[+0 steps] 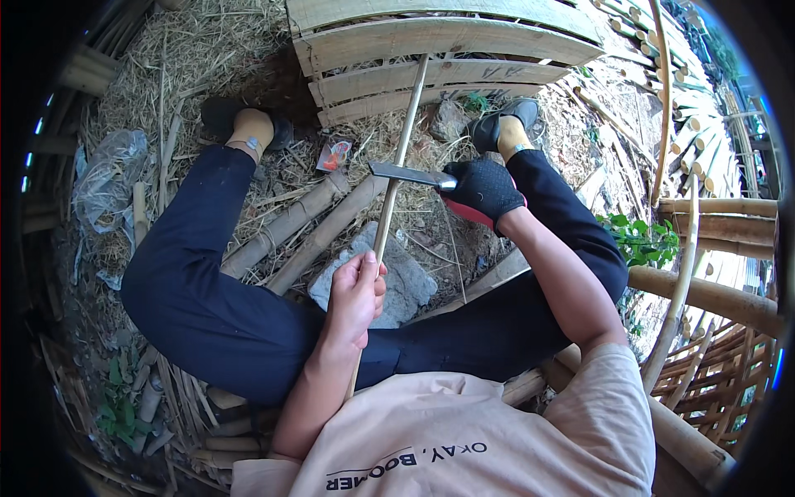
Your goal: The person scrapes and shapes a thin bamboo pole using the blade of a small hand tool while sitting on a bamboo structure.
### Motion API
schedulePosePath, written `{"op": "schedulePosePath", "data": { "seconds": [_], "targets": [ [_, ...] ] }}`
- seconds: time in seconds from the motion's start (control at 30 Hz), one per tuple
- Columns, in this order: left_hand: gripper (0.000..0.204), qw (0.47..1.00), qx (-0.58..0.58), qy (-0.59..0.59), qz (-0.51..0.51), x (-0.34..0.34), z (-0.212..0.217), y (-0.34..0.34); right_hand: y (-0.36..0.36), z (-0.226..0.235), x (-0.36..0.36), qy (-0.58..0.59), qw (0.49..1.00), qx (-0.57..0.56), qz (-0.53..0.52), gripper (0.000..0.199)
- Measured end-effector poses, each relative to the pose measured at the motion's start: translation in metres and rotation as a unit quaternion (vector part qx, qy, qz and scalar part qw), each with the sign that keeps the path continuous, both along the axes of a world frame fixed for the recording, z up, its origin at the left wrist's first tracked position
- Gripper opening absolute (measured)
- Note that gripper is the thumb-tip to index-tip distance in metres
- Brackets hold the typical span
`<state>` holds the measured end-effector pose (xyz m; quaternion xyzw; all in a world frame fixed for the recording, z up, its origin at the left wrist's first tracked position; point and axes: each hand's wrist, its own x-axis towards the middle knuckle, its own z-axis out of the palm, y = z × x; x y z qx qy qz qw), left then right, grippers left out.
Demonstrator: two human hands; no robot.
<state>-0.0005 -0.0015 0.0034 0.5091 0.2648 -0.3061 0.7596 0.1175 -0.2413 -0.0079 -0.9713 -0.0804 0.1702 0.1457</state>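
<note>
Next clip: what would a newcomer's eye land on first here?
At the centre, a gloved right hand presses a knife blade against a thin bamboo strip, which the bare left hand holds lower down. Under them sits a grey stone between the person's dark trouser legs, with a bamboo slat panel ahead.

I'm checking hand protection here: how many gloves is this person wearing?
1. A black glove covers the right hand, which grips the blade. The left hand is bare and holds the thin bamboo strip. No spare glove is visible.
</note>
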Motion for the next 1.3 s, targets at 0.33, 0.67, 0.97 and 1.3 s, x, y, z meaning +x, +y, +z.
{"op": "schedulePosePath", "data": {
  "seconds": [0.33, 0.67, 0.97, 1.3],
  "targets": [
    [0.031, 1.0, 0.004, 0.013, 0.006, 0.0, 0.002, 0.0, 0.027, 0.014, -0.029, 0.029, 0.991, 0.033, 0.128, 0.027],
    [0.029, 1.0, -0.003, -0.006, 0.007, 0.001, 0.0, -0.002, -0.008, -0.018, 0.01, -0.037, 0.999, -0.005, 0.002, 0.024],
    [0.03, 1.0, 0.0, 0.0, 0.005, 0.001, 0.003, 0.0, 0.005, 0.0, -0.007, -0.027, 0.999, 0.022, 0.033, 0.023],
    [0.03, 1.0, -0.012, 0.0, -0.004, 0.0, 0.004, 0.0, -0.009, -0.02, 0.012, -0.031, 0.997, 0.021, -0.069, 0.026]
  ]
}}
